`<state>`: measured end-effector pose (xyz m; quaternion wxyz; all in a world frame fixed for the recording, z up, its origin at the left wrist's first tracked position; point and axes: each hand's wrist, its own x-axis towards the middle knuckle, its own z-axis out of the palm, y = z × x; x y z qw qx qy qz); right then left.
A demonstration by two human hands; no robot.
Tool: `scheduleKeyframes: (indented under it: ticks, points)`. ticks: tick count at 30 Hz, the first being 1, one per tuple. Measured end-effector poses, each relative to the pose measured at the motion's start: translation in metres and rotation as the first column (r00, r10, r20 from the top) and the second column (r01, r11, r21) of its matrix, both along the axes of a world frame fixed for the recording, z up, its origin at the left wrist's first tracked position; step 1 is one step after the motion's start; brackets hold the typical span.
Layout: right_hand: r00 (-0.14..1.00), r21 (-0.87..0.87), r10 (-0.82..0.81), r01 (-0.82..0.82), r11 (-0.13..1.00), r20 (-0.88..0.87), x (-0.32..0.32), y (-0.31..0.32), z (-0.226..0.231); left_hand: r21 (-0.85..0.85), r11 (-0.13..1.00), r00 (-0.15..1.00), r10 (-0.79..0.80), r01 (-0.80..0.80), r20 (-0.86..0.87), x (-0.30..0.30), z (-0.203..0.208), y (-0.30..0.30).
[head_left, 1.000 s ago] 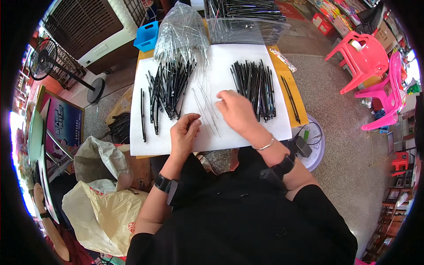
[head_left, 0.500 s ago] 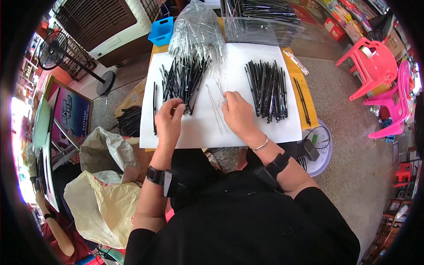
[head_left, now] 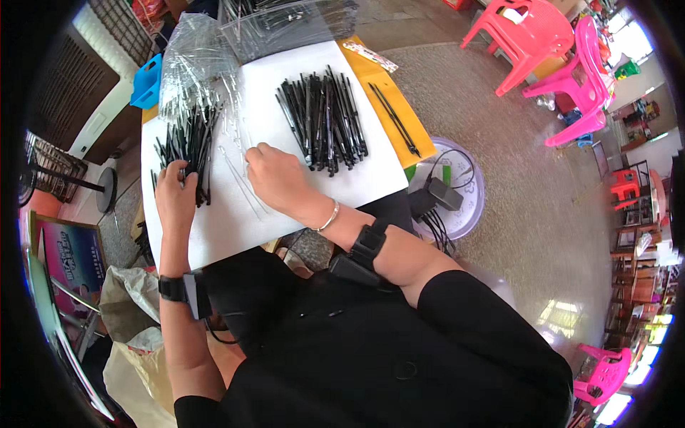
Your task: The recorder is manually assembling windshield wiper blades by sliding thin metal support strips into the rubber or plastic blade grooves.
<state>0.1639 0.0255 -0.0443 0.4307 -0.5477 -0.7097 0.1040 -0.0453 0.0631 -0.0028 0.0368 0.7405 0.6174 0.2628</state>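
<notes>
Left forearm: came in from lower edge, black band w/ small device at wrist [head_left: 184,291]; elbow end cut off by picture rim.
Left hand [head_left: 175,200]: lay at left edge of the white worktop [head_left: 214,228], fingers curled onto near end of the left pile of black sticks [head_left: 187,146]. Fingertips hidden among sticks, so couldn't tell if it pinched one or just pressed on them.
Right forearm: black strap w/ boxy device [head_left: 360,253], thin silver bangle [head_left: 328,216] nearer the wrist.
Right hand [head_left: 275,178]: mid-worktop, back of hand up, fingers bent down, tips touching the sheet beside a few clear thin sleeves [head_left: 242,182]. Fingertips under the hand; grip not readable, couldn't tell if anything was held.
Clear sleeves: hard to make out vs white sheet, only glints showed.
Right pile of black sticks [head_left: 322,118]: fanned, just beyond right hand, not touching it.
Two loose black sticks [head_left: 394,120]: on the orange strip [head_left: 407,135] at worktop's right edge.
Clear plastic bags [head_left: 193,60]: far-left corner, crumpled, covering far ends of left pile; contents blurred.
Clear tray [head_left: 285,21]: far edge, top cut off.
Blue box [head_left: 148,82]: past far-left corner, partly hidden by bags.
Pink plastic chairs [head_left: 549,43]: well apart, far right, on the floor.
</notes>
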Motion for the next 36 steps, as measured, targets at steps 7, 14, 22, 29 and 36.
scheduleKeyframes:
  ticks: [7,14,22,29,36]
  points:
    - [0.999,-0.009,0.015,-0.015,1.000,-0.037,-0.001,0.001,-0.003,-0.075,0.995,0.982,0.082,-0.070,0.171,-0.017,-0.001,-0.036]
    - [0.997,-0.023,0.023,-0.025,0.999,-0.073,-0.002,0.000,-0.002,-0.105,0.989,0.844,0.142,-0.102,0.517,-0.050,-0.020,-0.045]
    - [0.997,-0.030,0.002,-0.004,1.000,-0.071,0.000,0.002,-0.003,-0.116,0.985,0.992,0.128,-0.129,-0.017,-0.008,0.004,-0.008]
    - [0.995,-0.047,0.022,-0.027,0.999,-0.101,0.000,0.001,-0.003,-0.226,0.968,0.967,0.156,-0.109,0.203,-0.022,0.005,-0.019]
    - [0.994,-0.059,0.022,-0.028,0.998,-0.109,0.002,-0.001,0.001,-0.283,0.951,0.899,0.228,-0.124,0.373,-0.037,0.000,-0.041]
